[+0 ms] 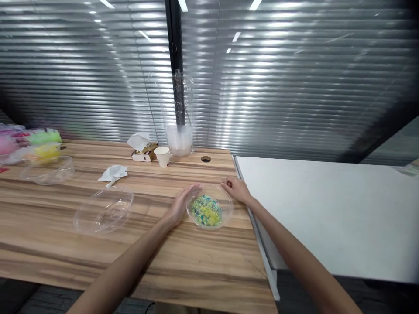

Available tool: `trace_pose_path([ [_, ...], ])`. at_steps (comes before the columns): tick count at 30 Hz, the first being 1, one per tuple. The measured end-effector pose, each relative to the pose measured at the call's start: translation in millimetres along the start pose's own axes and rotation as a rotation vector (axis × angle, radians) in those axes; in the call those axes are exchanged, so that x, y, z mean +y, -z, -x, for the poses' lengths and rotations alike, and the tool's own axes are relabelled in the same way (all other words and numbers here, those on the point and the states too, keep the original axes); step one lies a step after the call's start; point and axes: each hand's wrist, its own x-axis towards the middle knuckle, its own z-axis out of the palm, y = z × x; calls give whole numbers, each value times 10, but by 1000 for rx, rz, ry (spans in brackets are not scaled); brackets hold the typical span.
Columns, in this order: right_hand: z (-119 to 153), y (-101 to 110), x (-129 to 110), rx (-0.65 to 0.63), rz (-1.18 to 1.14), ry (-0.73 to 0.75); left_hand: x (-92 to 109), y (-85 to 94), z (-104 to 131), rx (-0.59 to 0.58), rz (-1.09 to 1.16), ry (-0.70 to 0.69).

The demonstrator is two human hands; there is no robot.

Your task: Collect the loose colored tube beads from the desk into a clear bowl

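A clear round plastic bowl (227,213) stands on the wooden table, with many small yellow, green and blue pieces (207,210) in its bottom; they are too small to name. Along the bowl's left side lies my left hand (182,201), its fingers stretched out against the wall. At the far right rim is my right hand (237,189), with fingers curled and the tips at the edge of the bowl. A second clear plastic bowl (83,216) rests to the left of my left forearm, with no coloured pieces visible in it.
Further left are another clear container (49,174) and bags of coloured material (42,137). A crumpled tissue (113,173), a tissue box (144,153), a paper cup (163,156) and wrapped plastic cups (179,138) stand toward the back. A white table (321,209) adjoins on the right.
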Motion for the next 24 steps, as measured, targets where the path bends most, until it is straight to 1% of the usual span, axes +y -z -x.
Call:
trace_pose_path([
  [2,42,-118,45,41,92,13,4,-1,8,-15,-36,1],
  [4,82,-158,71,54,96,16,5,0,11,-30,-73,2],
  [9,99,-113,119,50,-24,3,4,24,7,-51,-112,-6],
  [12,108,-103,137,47,-76,-1,-2,51,1,-58,-122,12],
  [17,127,-113,152,73,-69,18,-6,73,-6,-49,-127,24],
  [24,131,-101,146,80,-68,14,29,20,15,-55,-141,26],
])
